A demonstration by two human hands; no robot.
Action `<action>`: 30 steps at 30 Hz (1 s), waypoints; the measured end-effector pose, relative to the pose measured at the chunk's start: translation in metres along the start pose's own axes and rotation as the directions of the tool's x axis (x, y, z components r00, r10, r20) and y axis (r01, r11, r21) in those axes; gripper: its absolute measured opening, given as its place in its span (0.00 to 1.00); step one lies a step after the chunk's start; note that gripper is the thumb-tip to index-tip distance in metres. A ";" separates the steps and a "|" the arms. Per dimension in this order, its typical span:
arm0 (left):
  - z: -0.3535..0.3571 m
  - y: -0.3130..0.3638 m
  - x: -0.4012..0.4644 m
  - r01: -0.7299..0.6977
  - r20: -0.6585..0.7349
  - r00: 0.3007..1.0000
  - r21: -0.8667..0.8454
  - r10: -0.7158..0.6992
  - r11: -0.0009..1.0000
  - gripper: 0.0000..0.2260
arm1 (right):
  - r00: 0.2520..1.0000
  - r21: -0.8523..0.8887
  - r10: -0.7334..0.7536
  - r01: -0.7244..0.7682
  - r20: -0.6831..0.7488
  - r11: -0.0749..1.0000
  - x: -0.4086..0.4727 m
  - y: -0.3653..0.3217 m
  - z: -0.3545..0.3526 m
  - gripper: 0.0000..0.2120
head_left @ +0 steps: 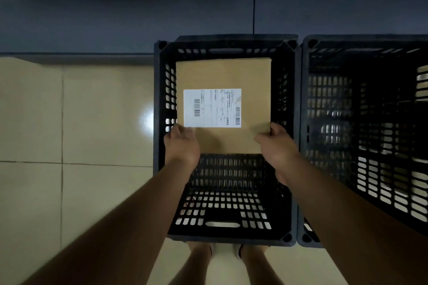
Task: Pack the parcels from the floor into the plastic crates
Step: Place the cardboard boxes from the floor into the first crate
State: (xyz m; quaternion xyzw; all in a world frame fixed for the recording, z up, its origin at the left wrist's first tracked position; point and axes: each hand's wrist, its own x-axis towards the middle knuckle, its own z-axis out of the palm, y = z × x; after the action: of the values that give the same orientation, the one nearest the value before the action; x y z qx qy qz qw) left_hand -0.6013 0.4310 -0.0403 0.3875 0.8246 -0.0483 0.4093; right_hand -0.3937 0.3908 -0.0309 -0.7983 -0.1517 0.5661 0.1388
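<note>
A brown cardboard parcel with a white shipping label on top lies inside a black slotted plastic crate, filling its far half. My left hand grips the parcel's near left corner, thumb on top. At the near right corner, my right hand holds the parcel with the thumb on top too. The fingers under the parcel are hidden. The near half of the crate shows its bare slotted floor.
A second black crate stands touching the first on its right; its inside is dark. Both crates stand on beige floor tiles against a dark wall. My feet are just behind the first crate's near rim.
</note>
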 end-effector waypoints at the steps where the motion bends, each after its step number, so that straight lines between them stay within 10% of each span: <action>1: 0.004 -0.002 0.006 0.003 -0.016 1.000 0.028 -0.003 1.000 0.19 | 1.000 0.000 -0.003 0.003 0.002 1.000 0.007 0.000 0.003 0.25; 30: 0.084 -0.027 0.100 -0.066 0.085 0.993 -0.203 0.085 0.977 0.35 | 1.000 0.032 0.007 -0.007 -0.007 0.999 0.128 0.047 0.064 0.33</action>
State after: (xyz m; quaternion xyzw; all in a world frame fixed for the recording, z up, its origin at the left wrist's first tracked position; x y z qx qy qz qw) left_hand -0.6024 0.4389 -0.1738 0.3728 0.7899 0.0326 0.4858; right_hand -0.4105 0.4021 -0.1799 -0.7985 -0.1393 0.5661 0.1499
